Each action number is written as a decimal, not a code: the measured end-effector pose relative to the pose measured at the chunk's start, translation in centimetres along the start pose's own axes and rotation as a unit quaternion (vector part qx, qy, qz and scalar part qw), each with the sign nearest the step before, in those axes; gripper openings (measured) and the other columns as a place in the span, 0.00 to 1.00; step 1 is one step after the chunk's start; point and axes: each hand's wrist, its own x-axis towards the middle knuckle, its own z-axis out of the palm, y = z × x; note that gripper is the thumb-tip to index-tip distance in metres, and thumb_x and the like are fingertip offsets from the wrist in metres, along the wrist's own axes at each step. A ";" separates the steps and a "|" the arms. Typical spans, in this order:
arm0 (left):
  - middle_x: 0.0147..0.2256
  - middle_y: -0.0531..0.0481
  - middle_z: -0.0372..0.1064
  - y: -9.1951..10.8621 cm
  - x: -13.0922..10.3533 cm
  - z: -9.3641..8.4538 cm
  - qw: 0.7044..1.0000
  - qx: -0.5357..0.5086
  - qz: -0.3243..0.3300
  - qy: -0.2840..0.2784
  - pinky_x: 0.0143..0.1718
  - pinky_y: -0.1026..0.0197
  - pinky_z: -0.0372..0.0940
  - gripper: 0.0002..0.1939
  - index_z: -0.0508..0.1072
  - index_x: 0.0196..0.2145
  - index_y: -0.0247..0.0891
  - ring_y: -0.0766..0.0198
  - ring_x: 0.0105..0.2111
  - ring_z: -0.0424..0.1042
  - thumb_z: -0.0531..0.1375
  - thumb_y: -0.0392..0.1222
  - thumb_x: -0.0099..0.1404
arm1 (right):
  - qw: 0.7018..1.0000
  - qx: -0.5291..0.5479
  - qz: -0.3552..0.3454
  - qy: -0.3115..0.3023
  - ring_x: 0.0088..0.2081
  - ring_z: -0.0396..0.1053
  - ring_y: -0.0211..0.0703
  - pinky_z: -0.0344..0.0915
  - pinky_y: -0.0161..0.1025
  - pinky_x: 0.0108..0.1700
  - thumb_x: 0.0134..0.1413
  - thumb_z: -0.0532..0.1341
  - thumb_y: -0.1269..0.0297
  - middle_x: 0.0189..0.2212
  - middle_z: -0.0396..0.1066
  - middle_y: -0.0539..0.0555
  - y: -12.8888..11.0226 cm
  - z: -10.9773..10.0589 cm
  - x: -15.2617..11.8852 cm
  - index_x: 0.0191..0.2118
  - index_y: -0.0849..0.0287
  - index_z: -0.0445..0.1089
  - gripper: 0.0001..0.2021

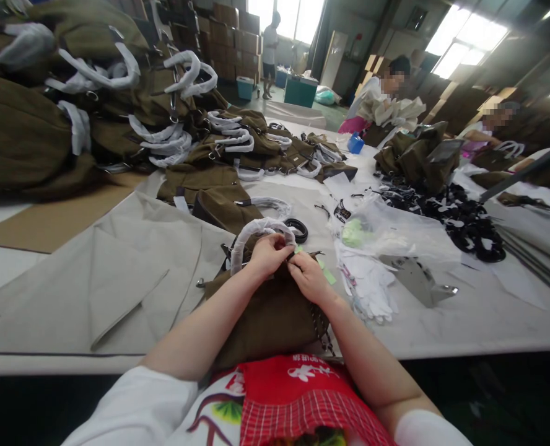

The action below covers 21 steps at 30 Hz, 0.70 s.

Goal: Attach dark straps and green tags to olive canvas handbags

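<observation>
An olive-brown bag (pixel 266 319) stands at the table's front edge, against the red apron. Its handle (pixel 241 243), wrapped in white film, arches up over the top. My left hand (pixel 271 253) is closed at the handle's right end, fingers pinched together. Just to its right, my right hand (pixel 306 274) is closed too, fingertips nearly meeting the left ones near the bag's top edge. What lies between the fingertips is too small to make out. A bit of green paper shows beside them. Behind the hands lies a black coiled strap (pixel 297 230).
Many brown bags (pixel 28 124) are heaped at the left and back. To the right are white gloves (pixel 368 279), a plastic bag (pixel 400 229), a metal tool (pixel 419 282) and black straps (pixel 477 226). Two people work at the right; another stands far back.
</observation>
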 end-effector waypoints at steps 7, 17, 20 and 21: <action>0.29 0.50 0.76 0.6 -0.8 -2.3 0.998 -0.034 -0.018 -0.052 0.32 0.62 0.68 0.11 0.76 0.35 0.35 0.62 0.28 0.74 0.63 0.46 0.58 | 0.998 0.030 0.022 0.051 0.41 0.71 0.44 0.68 0.42 0.44 0.60 0.60 0.61 0.42 0.73 0.55 -0.6 -2.6 -1.7 0.50 0.55 0.69 0.14; 0.38 0.47 0.77 -1.3 -11.6 -8.2 0.983 0.173 0.046 0.042 0.42 0.56 0.70 0.09 0.76 0.40 0.40 0.59 0.37 0.75 0.58 0.43 0.65 | 0.944 0.028 0.329 -0.015 0.43 0.73 0.55 0.67 0.50 0.50 0.46 0.68 0.47 0.38 0.76 0.61 7.5 -3.7 -1.6 0.45 0.62 0.71 0.26; 0.38 0.47 0.76 -3.1 -14.0 -7.9 0.974 0.206 0.081 0.051 0.46 0.55 0.70 0.10 0.76 0.38 0.41 0.58 0.41 0.75 0.55 0.42 0.67 | 0.928 0.082 0.362 -0.038 0.41 0.75 0.54 0.70 0.48 0.46 0.49 0.65 0.47 0.35 0.77 0.59 8.1 -2.0 -0.9 0.50 0.63 0.68 0.28; 0.38 0.48 0.76 -3.6 -14.5 -7.9 0.971 0.211 0.090 0.064 0.45 0.55 0.70 0.10 0.76 0.37 0.41 0.58 0.41 0.75 0.55 0.42 0.68 | 0.924 0.098 0.369 -0.031 0.41 0.75 0.52 0.70 0.46 0.44 0.52 0.63 0.48 0.38 0.77 0.60 7.9 -1.5 -0.6 0.53 0.64 0.66 0.28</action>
